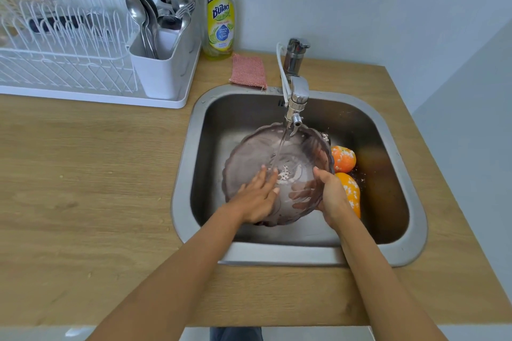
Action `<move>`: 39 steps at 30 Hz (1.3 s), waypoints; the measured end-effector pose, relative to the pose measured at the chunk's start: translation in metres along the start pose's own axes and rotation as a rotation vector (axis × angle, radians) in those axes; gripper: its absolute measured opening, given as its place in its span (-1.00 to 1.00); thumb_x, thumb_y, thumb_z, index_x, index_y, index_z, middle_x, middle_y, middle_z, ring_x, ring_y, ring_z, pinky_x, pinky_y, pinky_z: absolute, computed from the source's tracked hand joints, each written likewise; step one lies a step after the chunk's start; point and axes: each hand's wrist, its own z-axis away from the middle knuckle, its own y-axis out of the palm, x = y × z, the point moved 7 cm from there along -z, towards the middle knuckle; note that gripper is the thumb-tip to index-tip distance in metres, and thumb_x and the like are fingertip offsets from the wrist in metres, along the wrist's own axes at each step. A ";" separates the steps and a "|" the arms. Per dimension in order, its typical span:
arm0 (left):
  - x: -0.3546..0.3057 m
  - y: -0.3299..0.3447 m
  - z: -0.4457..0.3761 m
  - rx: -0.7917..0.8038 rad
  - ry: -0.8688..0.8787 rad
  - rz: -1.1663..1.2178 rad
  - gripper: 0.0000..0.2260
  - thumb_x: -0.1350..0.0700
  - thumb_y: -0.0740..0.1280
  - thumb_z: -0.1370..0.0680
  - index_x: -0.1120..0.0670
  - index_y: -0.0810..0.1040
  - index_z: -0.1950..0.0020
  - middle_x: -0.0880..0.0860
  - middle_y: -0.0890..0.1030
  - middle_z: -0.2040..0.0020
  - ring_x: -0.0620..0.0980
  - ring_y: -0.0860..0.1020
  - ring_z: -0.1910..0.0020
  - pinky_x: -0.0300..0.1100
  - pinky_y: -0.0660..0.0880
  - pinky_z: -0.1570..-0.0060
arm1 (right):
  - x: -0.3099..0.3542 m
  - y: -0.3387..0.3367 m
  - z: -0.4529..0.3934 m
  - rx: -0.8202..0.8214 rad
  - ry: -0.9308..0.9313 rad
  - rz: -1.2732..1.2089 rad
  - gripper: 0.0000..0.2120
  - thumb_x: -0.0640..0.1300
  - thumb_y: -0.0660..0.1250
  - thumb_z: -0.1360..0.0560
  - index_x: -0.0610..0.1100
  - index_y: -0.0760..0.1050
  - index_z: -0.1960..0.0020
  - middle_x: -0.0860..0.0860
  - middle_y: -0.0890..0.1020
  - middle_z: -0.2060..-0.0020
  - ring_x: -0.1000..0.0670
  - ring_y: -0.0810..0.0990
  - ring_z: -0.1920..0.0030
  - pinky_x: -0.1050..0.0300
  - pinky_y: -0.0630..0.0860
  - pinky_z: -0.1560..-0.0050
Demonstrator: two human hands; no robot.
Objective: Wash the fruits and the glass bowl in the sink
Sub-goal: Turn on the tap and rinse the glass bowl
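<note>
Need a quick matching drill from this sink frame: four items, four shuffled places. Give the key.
Items:
1. glass bowl
2. oranges
3. pink sponge cloth
4. spoons

Places:
A. in the white holder on the dish rack
B. on the counter behind the sink
C. under the running tap, held by both hands
D. on the sink floor, right of the bowl

Pairs: 1-C, 2-D, 3-B, 4-A
</note>
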 end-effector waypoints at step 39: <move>0.028 -0.010 -0.002 0.011 -0.107 -0.217 -0.50 -0.03 -0.09 -0.67 0.03 -0.08 -0.59 0.11 -0.18 -0.59 0.05 -0.24 -0.56 -0.06 -0.28 -0.49 | 0.004 -0.015 -0.007 -0.089 0.021 -0.002 -0.59 -0.04 0.10 -0.58 -0.17 0.36 -0.38 -0.27 0.66 0.00 -0.24 0.67 0.05 -0.16 0.63 0.06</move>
